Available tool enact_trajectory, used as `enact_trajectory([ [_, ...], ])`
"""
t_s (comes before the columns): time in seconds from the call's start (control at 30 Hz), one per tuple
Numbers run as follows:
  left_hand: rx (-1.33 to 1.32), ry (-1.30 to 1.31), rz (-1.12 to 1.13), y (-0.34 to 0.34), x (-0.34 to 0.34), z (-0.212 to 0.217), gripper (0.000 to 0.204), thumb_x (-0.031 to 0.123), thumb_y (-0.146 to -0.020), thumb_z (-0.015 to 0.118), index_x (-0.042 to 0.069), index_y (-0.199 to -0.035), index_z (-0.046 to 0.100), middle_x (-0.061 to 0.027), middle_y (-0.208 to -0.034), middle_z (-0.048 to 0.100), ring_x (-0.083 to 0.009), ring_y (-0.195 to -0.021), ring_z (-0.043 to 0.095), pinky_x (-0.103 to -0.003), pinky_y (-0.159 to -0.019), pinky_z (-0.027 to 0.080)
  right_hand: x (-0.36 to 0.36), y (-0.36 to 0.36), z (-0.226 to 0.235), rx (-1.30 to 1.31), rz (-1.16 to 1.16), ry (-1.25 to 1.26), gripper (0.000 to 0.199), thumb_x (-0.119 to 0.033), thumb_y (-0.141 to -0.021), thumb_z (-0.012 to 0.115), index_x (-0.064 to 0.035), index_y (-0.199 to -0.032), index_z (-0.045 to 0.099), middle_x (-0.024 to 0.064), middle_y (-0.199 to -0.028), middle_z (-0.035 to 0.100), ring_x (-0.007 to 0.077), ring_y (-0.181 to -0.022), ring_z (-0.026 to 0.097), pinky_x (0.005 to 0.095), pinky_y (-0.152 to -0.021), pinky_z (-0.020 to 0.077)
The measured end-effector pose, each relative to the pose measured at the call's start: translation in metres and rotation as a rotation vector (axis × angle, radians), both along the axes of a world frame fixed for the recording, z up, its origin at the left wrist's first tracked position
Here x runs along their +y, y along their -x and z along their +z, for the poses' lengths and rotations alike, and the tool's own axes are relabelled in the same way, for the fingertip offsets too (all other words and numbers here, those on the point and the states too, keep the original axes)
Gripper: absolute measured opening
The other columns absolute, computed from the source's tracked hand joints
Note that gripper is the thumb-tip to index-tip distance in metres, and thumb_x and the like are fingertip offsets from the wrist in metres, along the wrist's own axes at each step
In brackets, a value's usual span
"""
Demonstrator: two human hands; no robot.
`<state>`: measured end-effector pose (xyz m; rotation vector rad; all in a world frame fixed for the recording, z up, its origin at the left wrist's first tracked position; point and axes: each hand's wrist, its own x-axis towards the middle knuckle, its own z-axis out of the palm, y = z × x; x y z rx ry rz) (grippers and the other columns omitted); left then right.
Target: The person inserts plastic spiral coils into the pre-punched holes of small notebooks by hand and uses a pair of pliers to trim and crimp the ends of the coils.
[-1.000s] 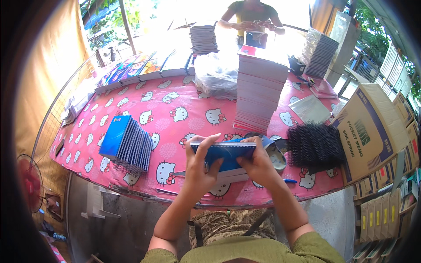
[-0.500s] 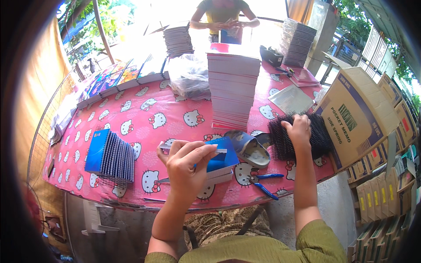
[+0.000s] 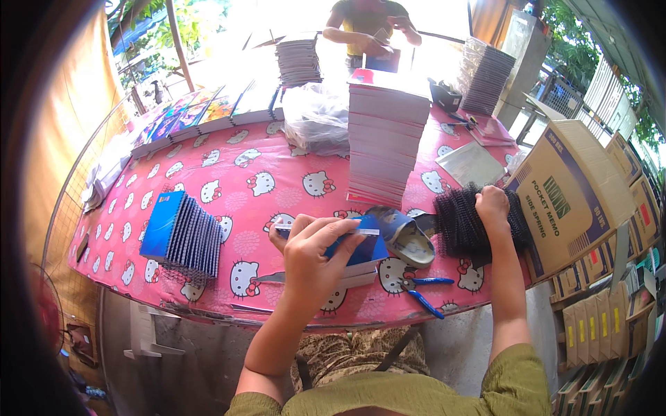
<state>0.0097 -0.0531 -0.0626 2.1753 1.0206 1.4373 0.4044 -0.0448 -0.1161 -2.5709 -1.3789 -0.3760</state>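
Head view: our left grip (image 3: 310, 251) clamps a slim, blue-covered paper notepad (image 3: 369, 232); our right grip (image 3: 492, 204), closure unclear, touches black spiral coils (image 3: 460, 227), probably springy, best pinched endwise.

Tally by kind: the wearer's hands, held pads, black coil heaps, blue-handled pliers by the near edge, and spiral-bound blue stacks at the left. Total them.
Hands: 2 (left hand, right hand)
Held pad: 1, in the left hand
Coil heap: 1, under the right hand
Pliers: 1
Blue stack: 1
Total: 6
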Motion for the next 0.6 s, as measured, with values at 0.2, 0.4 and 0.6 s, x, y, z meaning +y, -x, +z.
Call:
enact_trajectory([
  [0.2,-0.013,-0.044,0.025,-0.004,0.001,0.000,0.019,0.016,-0.073,0.078,0.008,-0.090,0.075,-0.0054,-0.086,0.069,-0.0214,-0.084,0.058,-0.034,-0.081,0.045,-0.017,0.052,0.019,-0.002,0.554,-0.421,0.025,0.002,-0.078,0.064,0.0009,-0.102,0.067,0.0168,-0.094,0.064,0.0334,-0.086,0.065,0.0413,-0.076,0.0532],
  [0.4,-0.012,-0.034,0.037,0.003,0.000,-0.001,0.019,0.015,-0.070,0.080,0.007,-0.087,0.075,-0.0056,-0.083,0.069,-0.0201,-0.082,0.058,-0.033,-0.075,0.047,-0.064,0.195,0.071,0.641,0.999,-0.534,0.028,0.004,-0.070,0.073,-0.0045,-0.096,0.072,0.0104,-0.090,0.066,0.0221,-0.078,0.066,0.0319,-0.066,0.0526],
  [0.6,-0.035,-0.030,0.006,0.002,-0.003,0.000,0.019,0.016,-0.071,0.080,0.007,-0.087,0.075,-0.0056,-0.081,0.068,-0.0203,-0.081,0.057,-0.033,-0.074,0.046,-0.052,0.198,0.068,0.533,0.993,-0.633,0.026,0.004,-0.069,0.074,-0.0036,-0.093,0.070,0.0103,-0.089,0.066,0.0227,-0.078,0.064,0.0313,-0.067,0.0514],
])
